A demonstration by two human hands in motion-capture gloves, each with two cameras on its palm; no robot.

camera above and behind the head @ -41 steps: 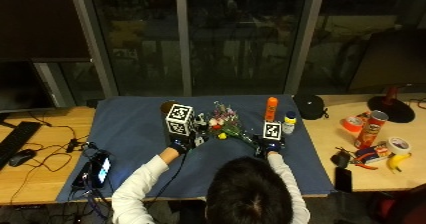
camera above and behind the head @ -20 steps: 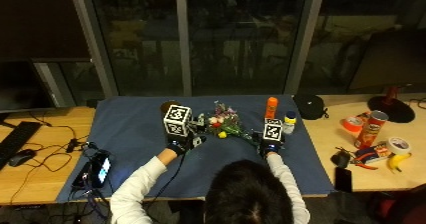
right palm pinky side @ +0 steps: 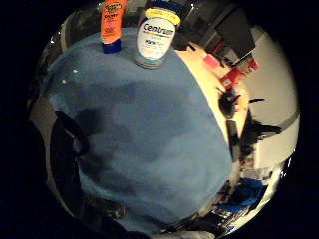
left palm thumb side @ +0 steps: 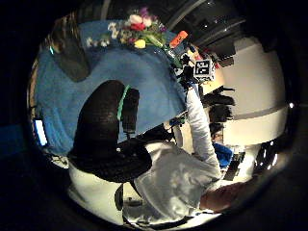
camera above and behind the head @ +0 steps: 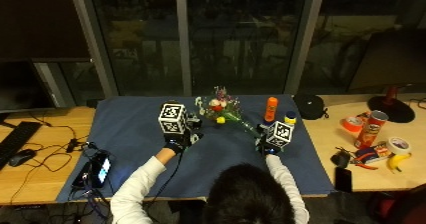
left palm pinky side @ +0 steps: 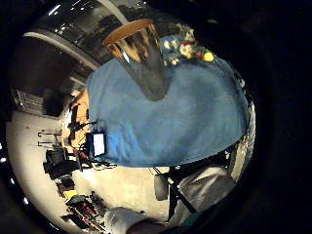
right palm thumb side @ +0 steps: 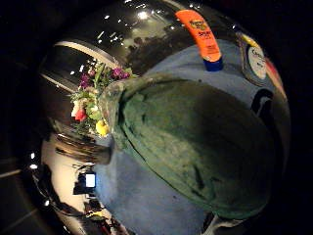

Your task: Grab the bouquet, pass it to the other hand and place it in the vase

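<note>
Bouquet (camera above and behind the head: 225, 111) lies beside orange tube (camera above and behind the head: 270, 109) and vitamin bottle (camera above and behind the head: 290, 118).

A matt blue cloth (camera above and behind the head: 140, 129) covers the pale wooden table (camera above and behind the head: 40, 164). The vase (left palm pinky side: 139, 56) is shiny, mirror-like metal. The orange tube (camera above and behind the head: 270, 109) and the white bottle (right palm pinky side: 155, 37) look like smooth, glossy plastic.
</note>
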